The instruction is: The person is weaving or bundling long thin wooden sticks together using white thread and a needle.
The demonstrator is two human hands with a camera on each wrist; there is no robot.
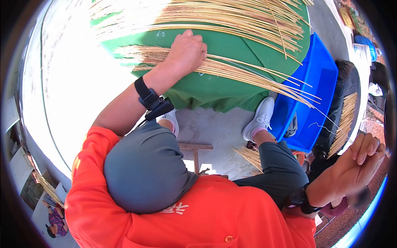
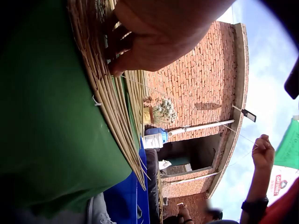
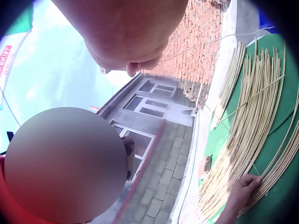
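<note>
A narrow bundle of straw stalks [image 1: 252,76] lies on the green cloth, with my left hand [image 1: 186,51] gripping it near its brushy end. Close up in the left wrist view, the fingers of my left hand [image 2: 154,35] curl over the stalks [image 2: 112,109]. A thin pale string [image 1: 329,120] runs from the bundle out to my right hand [image 1: 351,169], raised off to the right with the string pinched in its fingers. In the right wrist view my right hand [image 3: 126,32] hides most of its fingertips; my left hand [image 3: 244,190] is at the bundle.
A wide layer of loose stalks [image 1: 231,16] covers the far part of the green cloth [image 1: 264,53]. Beside it stands a blue bin [image 1: 322,74], then a dark padded surface [image 1: 345,78] with more stalks. A small wooden stool [image 1: 196,146] is between the feet.
</note>
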